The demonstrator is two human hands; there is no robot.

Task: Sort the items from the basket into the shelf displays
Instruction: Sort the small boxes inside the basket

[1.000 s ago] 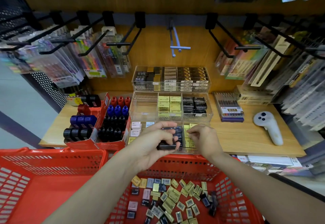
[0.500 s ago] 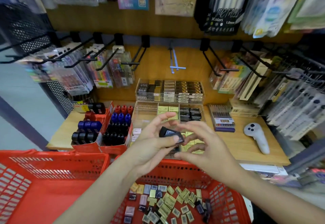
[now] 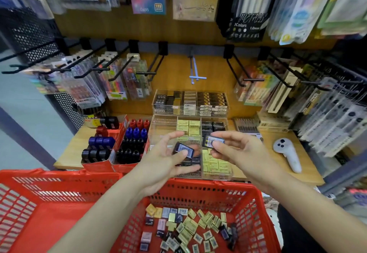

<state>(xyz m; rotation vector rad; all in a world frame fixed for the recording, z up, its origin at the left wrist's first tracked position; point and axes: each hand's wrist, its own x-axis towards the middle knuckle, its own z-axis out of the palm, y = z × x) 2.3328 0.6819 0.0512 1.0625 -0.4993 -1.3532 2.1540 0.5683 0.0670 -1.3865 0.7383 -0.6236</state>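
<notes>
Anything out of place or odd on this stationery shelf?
Yes: a white handheld game-style controller lies on the wooden shelf right of the clear acrylic display trays, among stationery where it does not belong. The small boxed items in the red plastic basket lie jumbled, simply awaiting sorting.

Head view. Two bare forearms are seen entering from the lower edge of the frame. No sleeve, watch, ring or glove is worn on either. The left hand (image 3: 164,163) and the right hand (image 3: 236,151) are both uncovered, with short, unpainted fingernails. At the lower right edge a patch of dark clothing (image 3: 294,231) is visible beside the right forearm; its type cannot be determined.
</notes>
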